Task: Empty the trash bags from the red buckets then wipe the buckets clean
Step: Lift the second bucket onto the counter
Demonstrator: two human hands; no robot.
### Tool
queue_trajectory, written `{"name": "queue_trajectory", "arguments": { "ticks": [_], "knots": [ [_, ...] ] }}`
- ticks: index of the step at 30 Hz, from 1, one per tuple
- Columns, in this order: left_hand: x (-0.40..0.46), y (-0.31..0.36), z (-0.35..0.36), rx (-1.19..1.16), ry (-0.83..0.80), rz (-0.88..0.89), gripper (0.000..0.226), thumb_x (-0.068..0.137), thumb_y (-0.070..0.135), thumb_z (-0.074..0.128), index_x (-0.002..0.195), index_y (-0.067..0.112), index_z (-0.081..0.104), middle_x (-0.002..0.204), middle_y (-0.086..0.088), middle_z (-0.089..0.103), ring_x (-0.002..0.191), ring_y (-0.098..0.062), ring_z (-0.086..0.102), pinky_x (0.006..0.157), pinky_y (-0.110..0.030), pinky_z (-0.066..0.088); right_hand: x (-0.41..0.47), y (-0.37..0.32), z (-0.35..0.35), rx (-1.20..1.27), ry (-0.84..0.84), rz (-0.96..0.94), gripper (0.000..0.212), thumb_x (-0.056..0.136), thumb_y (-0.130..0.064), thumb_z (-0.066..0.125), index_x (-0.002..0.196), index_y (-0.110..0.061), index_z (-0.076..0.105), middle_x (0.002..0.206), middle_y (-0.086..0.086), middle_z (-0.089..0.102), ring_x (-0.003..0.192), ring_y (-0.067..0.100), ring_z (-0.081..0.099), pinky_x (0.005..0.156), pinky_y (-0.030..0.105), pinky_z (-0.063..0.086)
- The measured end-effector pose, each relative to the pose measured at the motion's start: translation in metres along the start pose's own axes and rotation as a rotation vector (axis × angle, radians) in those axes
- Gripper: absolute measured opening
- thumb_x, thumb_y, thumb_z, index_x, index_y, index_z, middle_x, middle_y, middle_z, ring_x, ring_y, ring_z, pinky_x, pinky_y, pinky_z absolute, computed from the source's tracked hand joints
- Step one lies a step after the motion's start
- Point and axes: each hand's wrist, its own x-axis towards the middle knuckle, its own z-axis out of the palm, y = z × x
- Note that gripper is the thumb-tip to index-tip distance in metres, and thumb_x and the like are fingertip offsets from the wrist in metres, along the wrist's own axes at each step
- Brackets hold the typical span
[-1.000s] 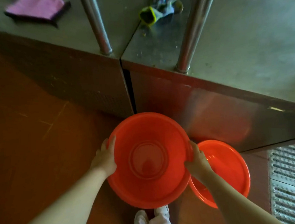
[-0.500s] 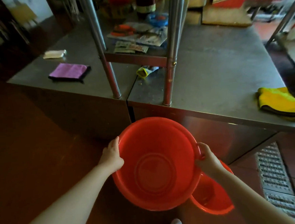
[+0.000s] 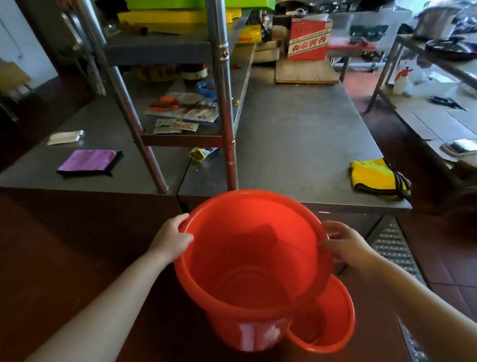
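Gripping the rim of a red bucket (image 3: 253, 271) from either side, the left hand (image 3: 170, 240) curls its fingers over the edge with the thumb inside, and the right hand (image 3: 346, 243) holds the opposite edge, fingers wrapped round the lip. The bucket is held up off the floor in front of the person, tilted so its bare inside faces the camera, with no bag in it. A second bucket (image 3: 325, 319) sits lower, partly hidden behind the first at its right. Just beyond stands a steel table (image 3: 299, 136). On it lie a purple cloth (image 3: 89, 162) at the left, a yellow cloth (image 3: 374, 177) near the right edge, and a small yellow glove (image 3: 198, 154) by a shelf post (image 3: 226, 110). A floor drain grate (image 3: 394, 251) runs along the tiles at the right.
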Motion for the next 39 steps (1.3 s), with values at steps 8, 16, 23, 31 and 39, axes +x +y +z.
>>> {"name": "queue_trajectory", "arguments": {
  "ticks": [8, 16, 23, 31, 39],
  "knots": [
    [-0.012, 0.091, 0.01, -0.103, 0.062, 0.095, 0.054, 0.081, 0.008, 0.063, 0.132, 0.024, 0.058, 0.119, -0.001, 0.063, 0.095, -0.016, 0.061, 0.076, -0.028, 0.047, -0.02, -0.041, -0.087, 0.095, 0.01, -0.039, 0.036, 0.081, 0.004, 0.066, 0.111, -0.017, 0.067, 0.097, 0.007, 0.073, 0.071, 0.018, 0.068, 0.072, 0.037, 0.056],
    [-0.024, 0.176, 0.025, -0.193, 0.122, 0.145, 0.041, 0.082, 0.005, 0.063, 0.118, 0.025, 0.062, 0.094, 0.004, 0.065, 0.072, -0.018, 0.065, 0.059, -0.027, 0.047, -0.027, -0.08, -0.177, 0.188, -0.007, -0.103, 0.041, 0.084, 0.007, 0.065, 0.122, -0.009, 0.059, 0.094, 0.012, 0.071, 0.071, 0.022, 0.067, 0.063, 0.032, 0.059],
    [-0.022, 0.226, 0.036, -0.21, 0.19, 0.214, 0.05, 0.079, 0.006, 0.064, 0.123, 0.028, 0.063, 0.108, -0.003, 0.068, 0.075, -0.015, 0.065, 0.061, -0.027, 0.047, -0.028, -0.103, -0.226, 0.081, 0.027, -0.213, 0.036, 0.087, 0.008, 0.06, 0.119, -0.01, 0.062, 0.091, 0.012, 0.067, 0.063, 0.013, 0.066, 0.053, 0.023, 0.055],
    [-0.002, 0.272, 0.031, -0.169, 0.228, 0.321, 0.056, 0.085, 0.006, 0.06, 0.138, 0.024, 0.055, 0.134, -0.002, 0.055, 0.094, -0.014, 0.062, 0.067, -0.026, 0.05, 0.008, -0.126, -0.249, -0.038, 0.136, -0.298, 0.042, 0.086, 0.0, 0.062, 0.125, -0.014, 0.059, 0.106, 0.018, 0.067, 0.074, 0.02, 0.067, 0.065, 0.031, 0.057],
    [0.061, 0.292, 0.035, -0.133, 0.244, 0.356, 0.054, 0.09, 0.012, 0.057, 0.142, 0.026, 0.051, 0.136, 0.001, 0.057, 0.103, -0.022, 0.064, 0.081, -0.038, 0.055, 0.064, -0.149, -0.249, -0.081, 0.225, -0.328, 0.04, 0.082, -0.003, 0.064, 0.119, -0.018, 0.062, 0.089, 0.008, 0.069, 0.077, 0.024, 0.065, 0.083, 0.05, 0.055]
  ]
}}
